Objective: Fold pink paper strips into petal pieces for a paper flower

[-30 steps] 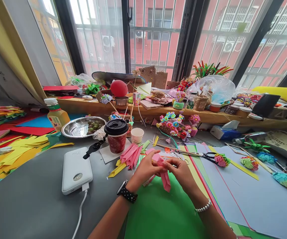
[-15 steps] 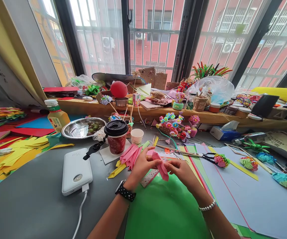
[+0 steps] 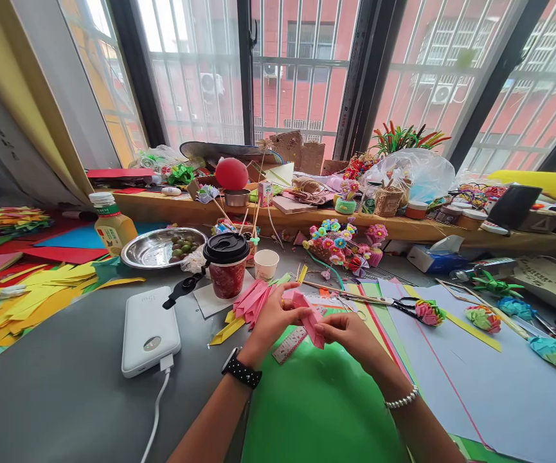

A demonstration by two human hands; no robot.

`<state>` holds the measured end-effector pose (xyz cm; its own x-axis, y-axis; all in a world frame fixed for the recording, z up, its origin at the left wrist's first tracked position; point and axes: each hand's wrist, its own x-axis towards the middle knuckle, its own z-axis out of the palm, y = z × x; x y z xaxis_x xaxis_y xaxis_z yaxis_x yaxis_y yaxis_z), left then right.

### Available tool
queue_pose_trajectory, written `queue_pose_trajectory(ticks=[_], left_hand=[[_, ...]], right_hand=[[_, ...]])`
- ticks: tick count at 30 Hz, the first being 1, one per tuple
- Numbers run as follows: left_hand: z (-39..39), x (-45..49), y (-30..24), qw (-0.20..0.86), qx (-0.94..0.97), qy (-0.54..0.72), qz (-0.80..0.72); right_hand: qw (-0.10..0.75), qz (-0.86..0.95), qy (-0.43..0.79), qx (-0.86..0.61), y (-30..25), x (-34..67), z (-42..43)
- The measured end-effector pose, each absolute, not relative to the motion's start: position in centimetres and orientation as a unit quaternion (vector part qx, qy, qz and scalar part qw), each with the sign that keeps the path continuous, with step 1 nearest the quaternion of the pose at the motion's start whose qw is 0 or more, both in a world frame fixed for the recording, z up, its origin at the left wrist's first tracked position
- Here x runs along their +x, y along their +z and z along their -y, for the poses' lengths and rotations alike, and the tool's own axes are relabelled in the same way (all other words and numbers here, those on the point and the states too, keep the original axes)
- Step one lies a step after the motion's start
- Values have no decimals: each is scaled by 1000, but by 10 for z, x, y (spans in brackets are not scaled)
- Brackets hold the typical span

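Observation:
Both my hands pinch a folded pink paper piece (image 3: 308, 317) above a green sheet (image 3: 321, 405). My left hand (image 3: 275, 318), with a black watch on its wrist, grips the piece's upper end. My right hand (image 3: 349, 334), with a bead bracelet on its wrist, holds the lower end with closed fingers. A small ruler (image 3: 290, 344) lies under the hands. A stack of folded pink paper pieces (image 3: 253, 300) rests just left of my left hand.
A white power bank (image 3: 150, 331) with cable lies at left. A lidded red cup (image 3: 227, 263), a paper cup (image 3: 266, 262), a steel tray of olives (image 3: 162, 247) and a juice bottle (image 3: 111, 225) stand behind. Scissors (image 3: 393, 301) and paper flowers (image 3: 429, 310) lie right.
The pink piece has been turned and lifted slightly; it now points up-left between my hands instead of hanging down. Both hands shifted a little forward.

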<state>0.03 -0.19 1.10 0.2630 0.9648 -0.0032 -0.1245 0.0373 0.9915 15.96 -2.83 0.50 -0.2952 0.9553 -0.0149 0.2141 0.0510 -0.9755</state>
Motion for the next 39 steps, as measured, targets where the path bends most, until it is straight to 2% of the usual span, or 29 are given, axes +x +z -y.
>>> queue_pose_trajectory(ticks=[8, 14, 35, 39], left_hand=[[4, 3, 8, 616, 514, 454, -389], [4, 5, 4, 581, 532, 469, -399], [4, 2, 10, 584, 514, 477, -409], [4, 3, 9, 575, 504, 488, -421]], right_hand=[[366, 648, 471, -474, 10, 159, 31], [361, 650, 456, -489, 10, 159, 31], [348, 649, 455, -500, 11, 158, 32], [356, 667, 424, -498, 12, 159, 31]])
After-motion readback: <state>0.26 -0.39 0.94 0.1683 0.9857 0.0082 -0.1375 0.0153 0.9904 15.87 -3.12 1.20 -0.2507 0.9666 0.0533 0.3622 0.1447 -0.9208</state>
